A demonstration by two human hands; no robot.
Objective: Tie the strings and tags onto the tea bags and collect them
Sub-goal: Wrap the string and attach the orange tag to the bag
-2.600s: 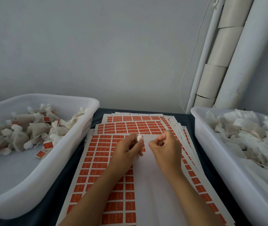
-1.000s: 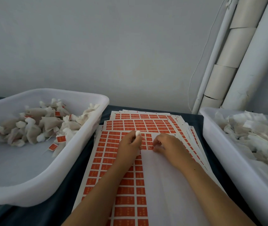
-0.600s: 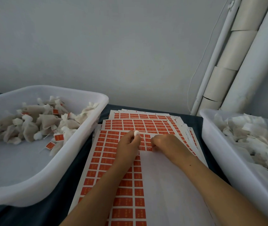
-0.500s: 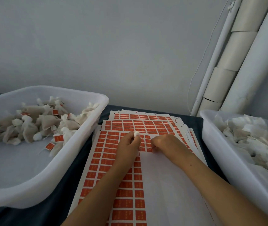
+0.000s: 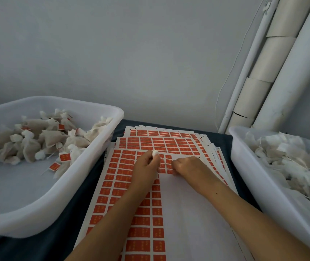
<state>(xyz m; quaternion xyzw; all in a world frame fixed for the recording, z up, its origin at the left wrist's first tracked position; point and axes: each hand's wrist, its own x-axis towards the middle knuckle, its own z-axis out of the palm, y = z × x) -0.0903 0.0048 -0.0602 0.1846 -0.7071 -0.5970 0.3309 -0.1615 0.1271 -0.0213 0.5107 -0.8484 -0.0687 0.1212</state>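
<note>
left hand [image 5: 146,167] fingers curled, pinching a small white tea bag top [image 5: 155,153] above the top tag sheet [image 5: 131,185]. right hand [image 5: 187,166] fingers pressed together, tips down on an orange tag [image 5: 169,171] at the edge of the sheet's peeled white area; can't tell if it's lifted. thin string [image 5: 166,167] runs between the hands. sheet stack sits mid tabletop [image 5: 71,223]. left tub [image 5: 37,204] at the left edge holds tagged tea bags [image 5: 37,140]; right tub [image 5: 263,185] at the right edge holds untagged tea bags [image 5: 291,159].
</note>
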